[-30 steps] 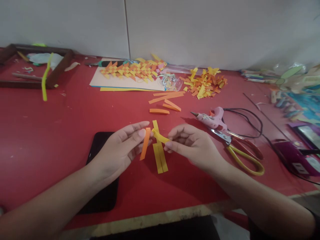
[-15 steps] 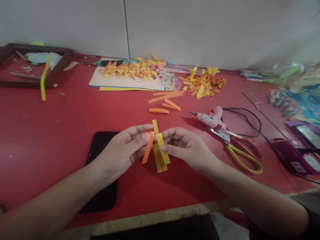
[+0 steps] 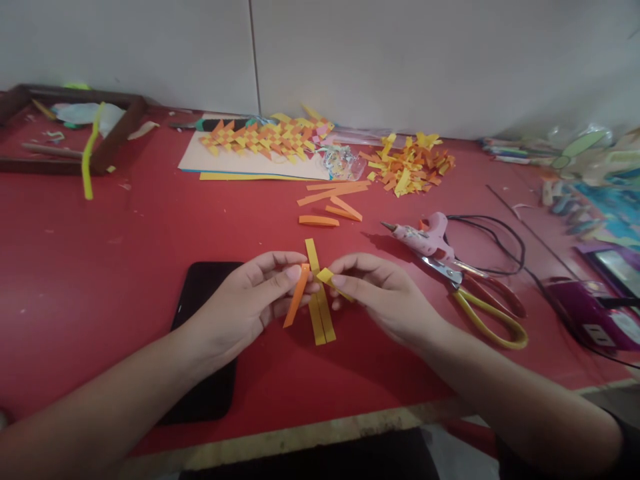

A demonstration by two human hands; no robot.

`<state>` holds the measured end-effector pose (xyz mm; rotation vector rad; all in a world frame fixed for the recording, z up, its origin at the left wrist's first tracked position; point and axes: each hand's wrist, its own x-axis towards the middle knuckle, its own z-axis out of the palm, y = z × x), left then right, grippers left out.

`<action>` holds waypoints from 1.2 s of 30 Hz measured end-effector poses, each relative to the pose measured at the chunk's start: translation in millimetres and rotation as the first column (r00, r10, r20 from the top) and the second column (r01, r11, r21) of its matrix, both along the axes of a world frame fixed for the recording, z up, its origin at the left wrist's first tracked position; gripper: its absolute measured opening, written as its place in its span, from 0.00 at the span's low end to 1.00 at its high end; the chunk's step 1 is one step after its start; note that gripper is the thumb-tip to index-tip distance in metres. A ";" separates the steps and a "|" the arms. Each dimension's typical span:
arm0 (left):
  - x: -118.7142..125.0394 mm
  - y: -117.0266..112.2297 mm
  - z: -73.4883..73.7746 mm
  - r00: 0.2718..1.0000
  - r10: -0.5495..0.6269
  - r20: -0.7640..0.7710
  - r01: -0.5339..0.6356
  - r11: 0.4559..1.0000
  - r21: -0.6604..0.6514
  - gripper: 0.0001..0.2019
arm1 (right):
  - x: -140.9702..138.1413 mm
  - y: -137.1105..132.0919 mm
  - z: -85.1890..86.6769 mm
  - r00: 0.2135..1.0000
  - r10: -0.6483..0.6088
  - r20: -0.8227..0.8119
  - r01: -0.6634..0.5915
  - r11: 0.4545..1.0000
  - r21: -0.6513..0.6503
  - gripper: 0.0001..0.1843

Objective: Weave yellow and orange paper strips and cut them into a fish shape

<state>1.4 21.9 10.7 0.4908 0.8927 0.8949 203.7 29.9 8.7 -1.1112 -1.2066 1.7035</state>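
Observation:
My left hand (image 3: 267,290) pinches an orange paper strip (image 3: 297,297) that slants down from the thumb. Joined to it or just behind it are yellow paper strips (image 3: 321,320), one end sticking up and two ends hanging side by side. With thumb and fingers, my right hand (image 3: 373,287) grips a folded yellow strip end (image 3: 326,274), bent over to the right. Where the strips cross is partly hidden by the fingers. Just beyond the hands, loose orange strips (image 3: 319,221) lie on the red table (image 3: 125,287).
A black phone-like slab (image 3: 205,393) lies under my left forearm. Right of my hands are a pink glue gun (image 3: 425,237) and scissors (image 3: 487,317). Behind sit a woven orange-yellow paper piece (image 3: 265,139), a heap of paper scraps (image 3: 413,163) and a brown frame (image 3: 113,137).
My right hand has folded the yellow strip end it holds; the end now points to the right rather than hanging down over the others. My left hand stays in place.

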 end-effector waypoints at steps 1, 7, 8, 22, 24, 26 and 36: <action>0.0 -0.2 0.2 1.000 -0.002 -0.003 0.002 1.000 -0.001 0.06 | 0.3 -0.2 0.0 1.000 0.000 0.007 0.000 1.000 0.014 0.11; 0.6 -2.2 2.3 0.999 -0.041 0.006 0.041 0.999 -0.012 0.09 | 1.4 -2.8 4.1 0.994 -0.065 0.090 0.046 0.979 0.200 0.08; 0.7 -2.7 2.4 0.998 -0.057 0.009 0.057 0.998 -0.014 0.09 | 1.4 -3.2 5.0 0.993 -0.072 0.093 0.049 0.973 0.227 0.07; 0.2 -6.1 1.3 0.985 -0.163 0.062 0.161 0.986 0.031 0.08 | -0.7 -8.7 13.3 0.938 -0.156 0.311 -0.007 0.886 0.464 0.07; 0.6 -6.6 1.5 0.983 -0.175 0.056 0.173 0.984 0.045 0.08 | -1.8 -9.3 14.5 0.930 -0.181 0.319 -0.002 0.867 0.499 0.07; 0.2 -7.2 1.1 0.981 -0.187 0.055 0.184 0.981 0.054 0.08 | -2.9 -9.6 15.4 0.921 -0.202 0.333 -0.006 0.848 0.531 0.07; -1.1 -6.6 -0.5 0.972 -0.231 0.034 0.228 0.971 0.078 0.07 | -5.1 -11.8 16.3 0.896 -0.237 0.375 -0.047 0.791 0.610 0.06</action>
